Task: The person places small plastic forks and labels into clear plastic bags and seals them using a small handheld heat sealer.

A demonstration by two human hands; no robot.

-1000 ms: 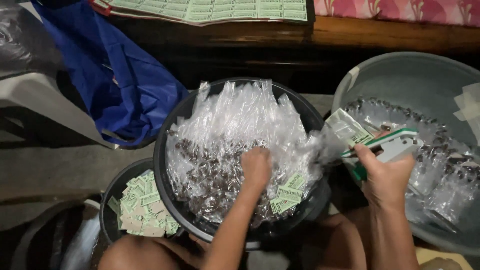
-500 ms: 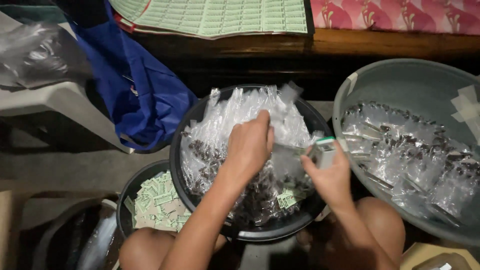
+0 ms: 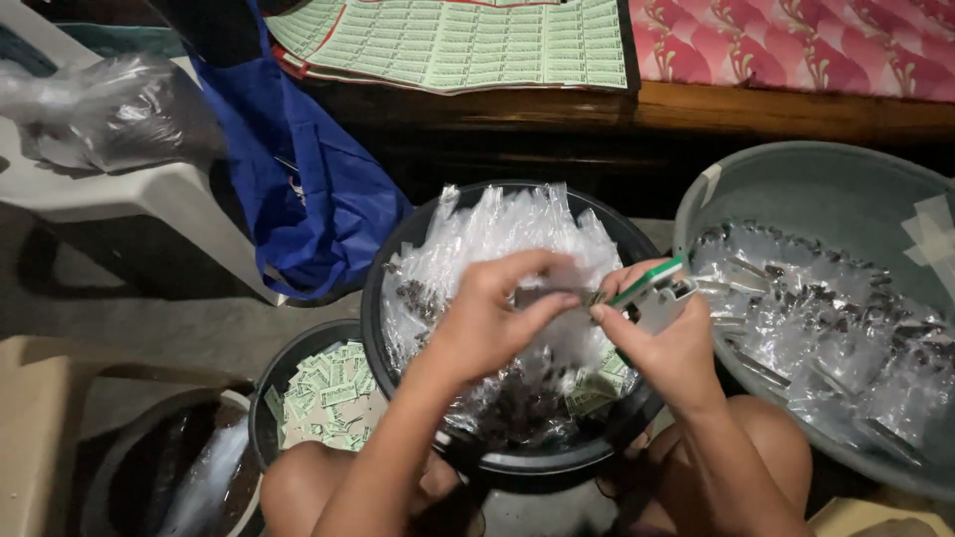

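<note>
We see the left hand (image 3: pixel 487 323) pinching a small clear packet (image 3: pixel 542 296) between thumb and fingers above the black basin (image 3: pixel 398 249) of packets. At its three o'clock, touching the packet, the right hand (image 3: pixel 667 348) grips a green-and-white stapler (image 3: pixel 652 286). A grey tub (image 3: pixel 796 184) sits further at three o'clock; green labels (image 3: pixel 323 393) lie at eight o'clock.
</note>
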